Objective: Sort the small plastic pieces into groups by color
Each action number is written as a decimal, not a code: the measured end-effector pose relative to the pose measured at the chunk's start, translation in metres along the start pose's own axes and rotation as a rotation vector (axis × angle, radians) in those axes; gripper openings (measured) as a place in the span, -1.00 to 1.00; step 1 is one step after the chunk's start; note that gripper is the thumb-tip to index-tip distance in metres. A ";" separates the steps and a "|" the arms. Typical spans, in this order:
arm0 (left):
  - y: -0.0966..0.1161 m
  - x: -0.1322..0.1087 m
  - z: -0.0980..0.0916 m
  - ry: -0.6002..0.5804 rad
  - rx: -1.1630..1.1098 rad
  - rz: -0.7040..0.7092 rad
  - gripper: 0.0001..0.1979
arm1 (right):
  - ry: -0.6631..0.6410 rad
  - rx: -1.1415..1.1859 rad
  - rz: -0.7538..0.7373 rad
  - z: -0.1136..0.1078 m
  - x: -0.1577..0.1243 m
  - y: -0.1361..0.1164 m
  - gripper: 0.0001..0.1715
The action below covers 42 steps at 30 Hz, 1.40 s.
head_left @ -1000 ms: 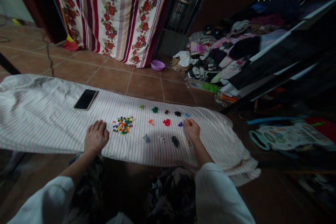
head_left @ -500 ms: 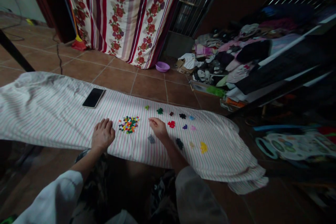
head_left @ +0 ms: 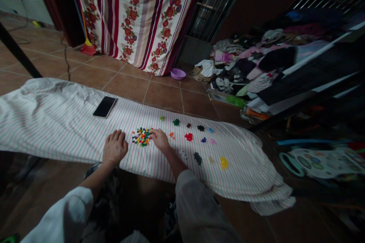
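A mixed pile of small coloured pieces (head_left: 142,136) lies on a striped cloth (head_left: 57,121) spread over the tiled floor. My right hand (head_left: 160,140) rests at the pile's right edge, fingers curled down onto the pieces; what it pinches is too small to see. My left hand (head_left: 115,147) lies flat on the cloth just left of the pile, fingers stretched out, holding nothing. To the right sit small same-colour groups: green (head_left: 176,122), red (head_left: 188,136), black (head_left: 201,128), dark grey (head_left: 197,157), yellow (head_left: 224,163).
A black phone (head_left: 105,106) lies on the cloth at the back left. A floral curtain (head_left: 137,15) hangs behind. A purple bowl (head_left: 178,73) sits on the tiles. Heaped clothes (head_left: 245,68) and a toy (head_left: 316,161) crowd the right side.
My right hand has travelled left from the far sorted groups to the mixed pile. The yellow group it covered is now uncovered. My left hand has stayed flat on the cloth.
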<state>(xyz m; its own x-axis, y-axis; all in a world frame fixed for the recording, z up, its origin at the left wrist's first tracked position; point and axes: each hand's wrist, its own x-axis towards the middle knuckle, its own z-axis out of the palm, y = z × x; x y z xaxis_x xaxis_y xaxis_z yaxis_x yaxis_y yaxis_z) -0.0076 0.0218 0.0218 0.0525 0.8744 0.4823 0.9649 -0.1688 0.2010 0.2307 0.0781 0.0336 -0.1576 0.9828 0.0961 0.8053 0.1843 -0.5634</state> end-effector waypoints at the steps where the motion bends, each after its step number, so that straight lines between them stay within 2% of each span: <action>1: 0.000 0.000 0.000 0.001 -0.005 -0.003 -0.63 | -0.008 -0.007 0.008 0.000 0.000 -0.001 -0.60; 6: 0.000 0.000 0.001 -0.012 -0.029 -0.020 -0.63 | -0.028 -0.014 0.043 -0.002 0.001 -0.004 -0.62; 14: -0.001 -0.001 0.000 0.001 0.018 0.023 -0.63 | -0.027 -0.002 0.013 0.000 -0.002 -0.001 -0.63; 20: -0.001 -0.001 0.000 0.022 0.014 0.016 -0.66 | -0.040 -0.011 0.033 0.000 0.002 -0.003 -0.71; 27: 0.001 0.000 -0.003 -0.015 -0.007 0.004 -0.63 | -0.031 -0.004 0.037 -0.004 0.002 -0.003 -0.80; 31: 0.000 0.000 -0.002 -0.012 -0.047 -0.013 -0.63 | -0.012 0.082 0.043 -0.006 0.000 -0.001 -0.85; 37: -0.002 -0.001 0.001 0.006 -0.066 -0.006 -0.62 | 0.071 0.301 0.156 -0.005 -0.001 0.007 -0.84; 42: -0.002 -0.001 0.001 0.009 -0.018 0.011 -0.63 | 0.122 0.382 0.151 -0.012 0.000 0.016 -0.85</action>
<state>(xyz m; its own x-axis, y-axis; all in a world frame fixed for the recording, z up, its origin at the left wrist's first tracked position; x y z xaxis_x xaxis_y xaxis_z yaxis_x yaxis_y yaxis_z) -0.0088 0.0216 0.0202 0.0601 0.8684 0.4922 0.9597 -0.1860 0.2108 0.2505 0.0811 0.0344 0.0329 0.9968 0.0723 0.5409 0.0431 -0.8400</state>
